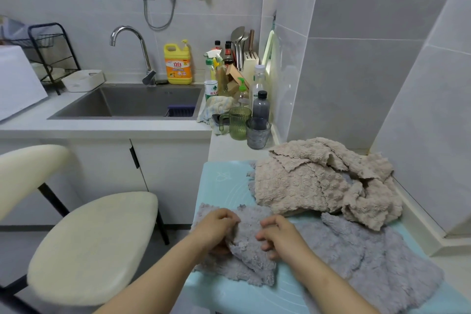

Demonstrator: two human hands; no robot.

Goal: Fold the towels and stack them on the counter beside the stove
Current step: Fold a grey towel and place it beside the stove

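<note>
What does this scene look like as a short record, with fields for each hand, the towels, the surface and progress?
left hand: grips the grey towel at its lifted edge
right hand: fingers curled on the same towel
beige towels: crumpled heap behind, unfolded
other grey towel: spread out to the right
surface: light blue mat
progress: no folded stack visible

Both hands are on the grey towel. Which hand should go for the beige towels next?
Right. The right hand lies nearer the beige towels, which are heaped beyond it and to its right. The left hand sits at the far side of the grey towel and would likely have to cross over.
</note>
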